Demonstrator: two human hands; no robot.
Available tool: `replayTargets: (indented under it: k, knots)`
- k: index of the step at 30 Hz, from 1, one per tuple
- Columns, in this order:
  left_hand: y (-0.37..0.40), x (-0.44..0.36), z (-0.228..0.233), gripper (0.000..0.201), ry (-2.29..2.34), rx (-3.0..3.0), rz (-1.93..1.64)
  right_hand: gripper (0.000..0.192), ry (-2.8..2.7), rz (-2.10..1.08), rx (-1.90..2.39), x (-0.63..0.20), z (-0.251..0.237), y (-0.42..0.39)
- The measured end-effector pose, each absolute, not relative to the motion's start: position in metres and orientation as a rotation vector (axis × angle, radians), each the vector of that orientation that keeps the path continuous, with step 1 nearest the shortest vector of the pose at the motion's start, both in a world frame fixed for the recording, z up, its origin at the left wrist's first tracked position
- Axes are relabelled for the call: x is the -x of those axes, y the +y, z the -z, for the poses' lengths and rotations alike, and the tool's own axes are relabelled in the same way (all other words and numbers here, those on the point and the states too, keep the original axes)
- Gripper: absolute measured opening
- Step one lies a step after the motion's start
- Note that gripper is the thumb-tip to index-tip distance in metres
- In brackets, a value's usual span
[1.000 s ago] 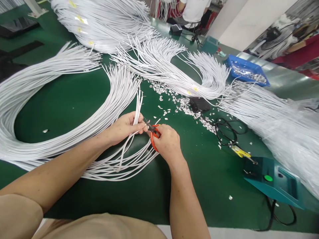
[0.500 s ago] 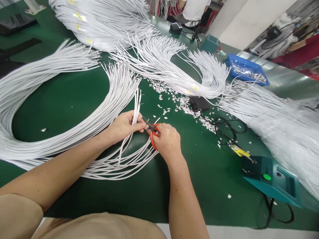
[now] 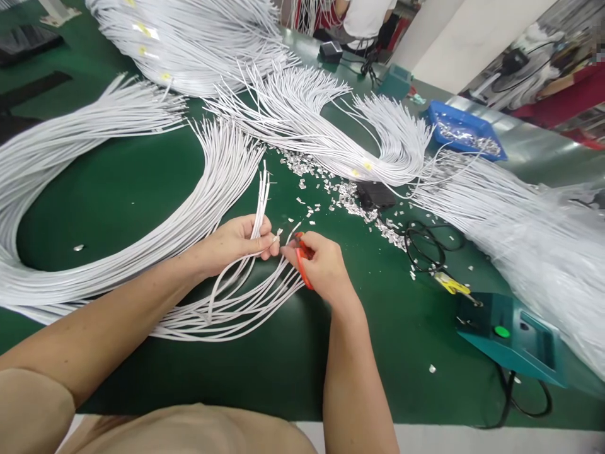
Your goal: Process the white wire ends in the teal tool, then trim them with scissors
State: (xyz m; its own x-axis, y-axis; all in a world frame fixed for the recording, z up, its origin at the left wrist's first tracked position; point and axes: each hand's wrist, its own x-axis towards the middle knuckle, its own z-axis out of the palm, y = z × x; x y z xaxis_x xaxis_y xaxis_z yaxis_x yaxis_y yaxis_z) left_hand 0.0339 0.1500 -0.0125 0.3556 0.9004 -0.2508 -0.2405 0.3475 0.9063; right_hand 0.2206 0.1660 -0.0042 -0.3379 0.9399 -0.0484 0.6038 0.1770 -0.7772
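My left hand is closed around a few white cables, whose ends stand up above the fist. Between its thumb and fingertips pokes one cable end with a small pale tag or bit on it. My right hand grips orange-handled cutters just to the right; their jaws are mostly hidden by the fingers. Under both hands, loose white cables curve across the green table. A thick looped bundle of white cables lies left of the left hand.
Small silvery scraps are strewn beyond the hands. More white cable bundles lie behind, near a blue tray of scraps. A teal device with a green button stands right, with a black cord by it. People sit at the back.
My right hand has drawn the cutters slightly right, away from my left hand, and they have turned. A pale bit at the cable end now shows at my left fingertips.
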Motion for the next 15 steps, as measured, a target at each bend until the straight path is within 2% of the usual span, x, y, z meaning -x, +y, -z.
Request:
replayTargets:
  k: [2, 6, 15]
  knots:
    - [0.1479, -0.0350, 0.0124, 0.026, 0.833, -0.844, -0.846, 0.016, -1.750, -1.225, 1.314, -0.2216, 0.0018, 0.1669]
    - [0.1460, -0.0362, 0.0122, 0.028, 0.751, -0.797, -0.806, 0.018, -1.557, -1.474, 1.073, -0.2186, 0.0019, 0.1674]
    - [0.1461, -0.0379, 0.0067, 0.029, 0.745, -0.754, -0.780, 0.013, -1.549, -1.549, 1.020, -0.2176, 0.0037, 0.1691]
